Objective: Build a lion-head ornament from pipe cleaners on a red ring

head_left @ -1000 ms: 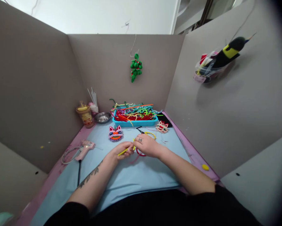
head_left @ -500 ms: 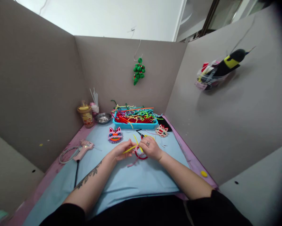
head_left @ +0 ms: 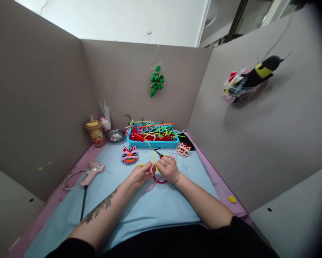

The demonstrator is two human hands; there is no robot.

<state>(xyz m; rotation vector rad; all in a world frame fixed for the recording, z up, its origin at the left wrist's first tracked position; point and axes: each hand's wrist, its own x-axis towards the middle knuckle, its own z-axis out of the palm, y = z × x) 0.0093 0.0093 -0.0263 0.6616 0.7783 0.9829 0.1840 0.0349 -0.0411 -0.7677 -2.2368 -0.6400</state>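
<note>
Near the middle of the blue cloth, my left hand [head_left: 141,175] and my right hand [head_left: 168,170] almost touch, both closed on yellow pipe cleaners [head_left: 154,156] that cross between them. A pink pipe cleaner [head_left: 149,188] and a dark red loop [head_left: 161,182] hang under my fingers; how they join is partly hidden. Just beyond my right hand lie black-bladed scissors [head_left: 159,154], their handles partly covered. A pink and purple lion-like face [head_left: 129,156] of pipe cleaners lies left of my hands. Another, cream and red [head_left: 184,149], lies on the right.
Behind my hands stands a blue tray [head_left: 153,144] heaped with coloured pipe cleaners. On the left are a pink glue gun [head_left: 94,171] with its cable, a metal bowl [head_left: 115,135] and a lidded cup [head_left: 96,136]. Grey panels [head_left: 123,82] enclose the table.
My left hand has turned and come closer to the right one. The yellow strip in it now lies nearly level instead of slanting. The whole view has shifted slightly.
</note>
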